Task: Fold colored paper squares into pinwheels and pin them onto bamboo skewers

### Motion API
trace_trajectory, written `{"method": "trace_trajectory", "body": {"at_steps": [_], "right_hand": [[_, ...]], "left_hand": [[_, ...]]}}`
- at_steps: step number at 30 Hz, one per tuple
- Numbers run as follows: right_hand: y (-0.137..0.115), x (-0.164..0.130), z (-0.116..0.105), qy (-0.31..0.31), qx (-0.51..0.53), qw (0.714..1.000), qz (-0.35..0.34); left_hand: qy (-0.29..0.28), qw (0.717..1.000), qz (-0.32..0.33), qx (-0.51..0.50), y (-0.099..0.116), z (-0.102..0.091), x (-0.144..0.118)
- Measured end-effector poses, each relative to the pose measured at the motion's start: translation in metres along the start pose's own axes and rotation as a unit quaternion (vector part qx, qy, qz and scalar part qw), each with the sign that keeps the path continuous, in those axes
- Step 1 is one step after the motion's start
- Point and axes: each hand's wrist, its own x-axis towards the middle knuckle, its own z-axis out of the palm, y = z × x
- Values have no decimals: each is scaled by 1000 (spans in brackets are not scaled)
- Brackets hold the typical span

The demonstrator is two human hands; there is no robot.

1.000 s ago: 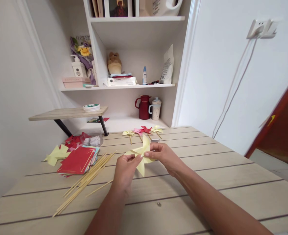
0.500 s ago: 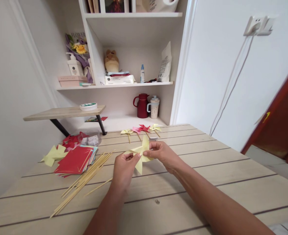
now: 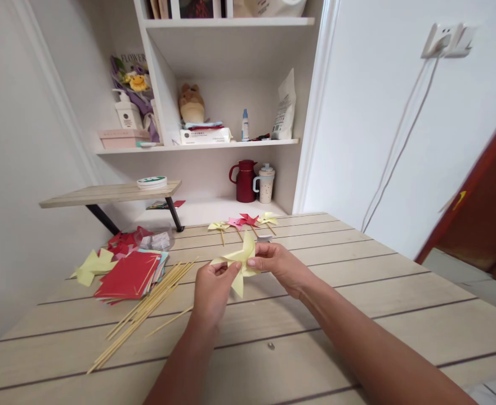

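Left hand [image 3: 212, 291] and right hand [image 3: 278, 265] raised, fingers pinched on pale yellow folded paper pinwheel [image 3: 241, 260]. Below, light wooden plank table [image 3: 357, 304] with thin bamboo skewers [image 3: 144, 312]; white wall shelf [image 3: 214, 84] behind.

A pale wooden table [image 3: 400, 292] with dark grooves between its planks fills the lower part of the view. Behind it stands a white shelf unit [image 3: 231, 79] set against white walls [image 3: 378, 112] — on its middle board sit a plush toy [image 3: 191, 104], a pump bottle [image 3: 125, 115] and a white bag [image 3: 285, 107], and lower down a dark red jug [image 3: 244, 181] beside a speckled cup [image 3: 266, 184]. A small wooden side shelf [image 3: 108, 194] on black legs juts out at the left. High on the right wall a socket [image 3: 446, 42] trails white cables — a reddish-brown door [image 3: 479, 225] edges in. The light is soft and even.
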Motion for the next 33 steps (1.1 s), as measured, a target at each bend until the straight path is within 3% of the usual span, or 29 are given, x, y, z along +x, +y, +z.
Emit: {"method": "trace_trajectory", "body": {"at_steps": [12,18,26,33], "right_hand": [[-3,0,4,61,-59,996,1],[-3,0,5,61,-123,990,-20],[-4,0,4,76,-173,980,-57],[-2,2,3,87,-168,980,-63]], "left_hand": [[-10,1000,19,21,-4,0,0],[-9,1000,-10,-1,-2,2,-2],[-63,998,-3,-30,3,5,-7],[-19,999,11,26,0,3,-4]]}}
